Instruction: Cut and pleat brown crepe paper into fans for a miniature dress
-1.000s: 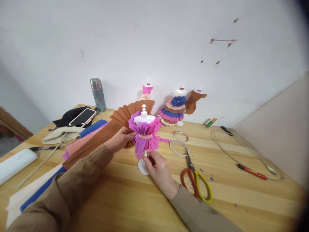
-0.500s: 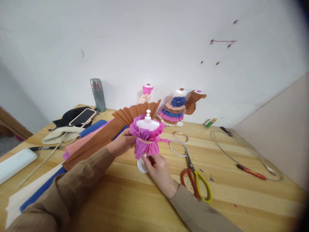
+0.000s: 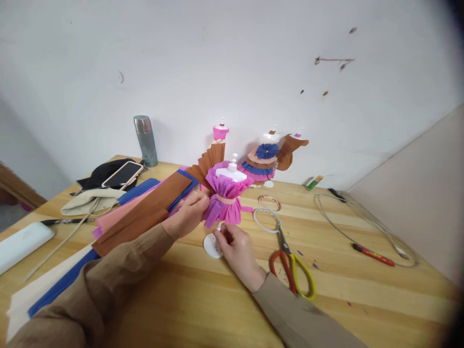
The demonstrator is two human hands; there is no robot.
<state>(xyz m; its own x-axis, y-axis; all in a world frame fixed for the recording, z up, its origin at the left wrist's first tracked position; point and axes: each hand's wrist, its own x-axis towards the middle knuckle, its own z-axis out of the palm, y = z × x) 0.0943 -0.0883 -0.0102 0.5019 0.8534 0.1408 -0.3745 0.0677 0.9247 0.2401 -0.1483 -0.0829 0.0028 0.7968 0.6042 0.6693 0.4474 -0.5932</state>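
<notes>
A small white mannequin in a purple and pink crepe paper dress stands tilted to the right over its round white base. My left hand is closed on the dress's left side, together with a fan of pleated brown crepe paper. My right hand pinches the thin stem just under the skirt, beside the base.
Red and yellow scissors and tape rings lie to the right. Finished paper dress figures stand by the wall. Crepe sheets, a phone, a flask, a wire loop and a red tool lie around.
The mannequin has tipped to the right and moved a little farther away. The brown fan has folded narrower behind it. Both hands keep their hold.
</notes>
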